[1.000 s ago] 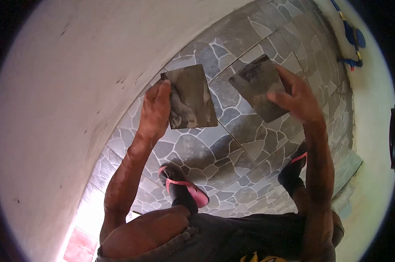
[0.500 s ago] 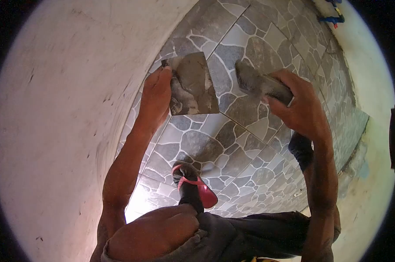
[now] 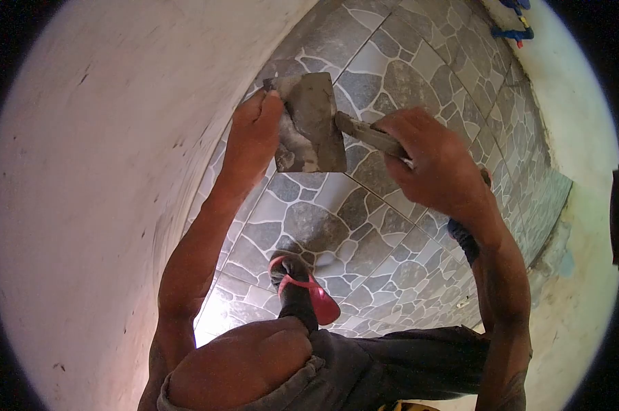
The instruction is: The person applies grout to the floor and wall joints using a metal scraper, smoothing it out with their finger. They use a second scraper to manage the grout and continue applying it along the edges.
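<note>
My left hand [image 3: 254,137] is closed on the left edge of a flat rectangular plate [image 3: 313,123], its thumb on top. Wet-looking grey paste, like mortar, covers much of the plate. My right hand [image 3: 429,154] grips a flat grey paste-caked spreading tool [image 3: 371,135], turned nearly edge-on. The tool's far tip is right at the plate's right edge. Its exact kind I cannot tell.
Below lies a tiled floor [image 3: 316,226] with a stone pattern. A pale wall [image 3: 104,178] rises on the left, another [image 3: 563,89] on the right. Blue pipe fittings [image 3: 513,32] sit at the upper right. My foot wears a pink flip-flop [image 3: 321,305].
My right hand has moved left, bringing the tool from over the floor to the plate's edge and turning it edge-on. The plate has shifted slightly right and up.
</note>
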### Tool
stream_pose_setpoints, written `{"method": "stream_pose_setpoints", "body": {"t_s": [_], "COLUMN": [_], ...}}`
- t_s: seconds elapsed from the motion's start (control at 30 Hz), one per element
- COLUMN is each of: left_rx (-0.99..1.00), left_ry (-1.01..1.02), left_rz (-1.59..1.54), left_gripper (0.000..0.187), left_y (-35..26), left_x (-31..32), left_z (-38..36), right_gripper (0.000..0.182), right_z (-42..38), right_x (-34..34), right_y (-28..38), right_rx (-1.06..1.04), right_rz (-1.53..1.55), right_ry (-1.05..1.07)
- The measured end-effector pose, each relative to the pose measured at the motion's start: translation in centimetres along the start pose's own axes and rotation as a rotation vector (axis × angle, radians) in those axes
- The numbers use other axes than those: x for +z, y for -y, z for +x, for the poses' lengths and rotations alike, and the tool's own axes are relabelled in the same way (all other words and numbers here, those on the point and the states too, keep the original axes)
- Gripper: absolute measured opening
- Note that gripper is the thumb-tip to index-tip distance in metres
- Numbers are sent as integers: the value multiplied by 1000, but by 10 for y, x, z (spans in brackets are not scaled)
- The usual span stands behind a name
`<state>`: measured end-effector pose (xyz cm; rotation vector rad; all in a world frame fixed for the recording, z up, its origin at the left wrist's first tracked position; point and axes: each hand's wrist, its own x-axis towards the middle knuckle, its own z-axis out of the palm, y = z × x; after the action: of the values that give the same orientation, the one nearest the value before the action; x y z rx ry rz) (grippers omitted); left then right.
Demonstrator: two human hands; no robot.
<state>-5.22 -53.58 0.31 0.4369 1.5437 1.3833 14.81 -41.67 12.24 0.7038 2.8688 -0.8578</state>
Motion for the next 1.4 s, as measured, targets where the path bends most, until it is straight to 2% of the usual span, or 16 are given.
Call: {"method": "stream_pose_setpoints", "body": {"t_s": [0.2,0.3,0.4,0.53,0.7,0.8,0.9,0.93,1.0,1.07,1.23,1.33,1.4], "left_rx": [90,102,120,166,69,65,60,53,410,460,-98,-188,-110], "left_ry": [-54,-68,-50,-46,-92,-140,-165,-169,-145,-141,-181,-194,-204], "left_rz": [192,188,230,241,230,229,270,284,699,804,217,148,395], "left_gripper": [32,33,33,34,34,33,33,33,33,33,32,32,33], "left_y": [8,5,-1,-10,10,25,32,35,49,58,79,84,79], "left_x": [-6,-3,2,13,4,-4,-15,-19,-38,-48,-59,-63,-64], "left_z": [4,4,2,-2,2,6,1,-3,-17,-36,-74,-91,-103], "right_gripper": [35,36,35,36,34,33,32,33,36,37,33,29,26], "right_z": [-2,-2,0,3,5,5,3,6,12,22,74,106,123], "right_x": [-7,-18,-6,2,-5,-16,-14,-12,-8,6,54,80,98], "right_y": [4,2,-1,12,0,-13,-30,-33,-37,-43,-54,-50,-47], "right_rx": [-89,-19,-94,-162,-254,-17,206,243,310,302,194,76,-12], "right_rz": [8,65,-11,-97,-15,321,517,488,437,377,210,1,-80], "right_ry": [241,124,-27,29,190,245,248,243,233,189,103,-29,-140]}}
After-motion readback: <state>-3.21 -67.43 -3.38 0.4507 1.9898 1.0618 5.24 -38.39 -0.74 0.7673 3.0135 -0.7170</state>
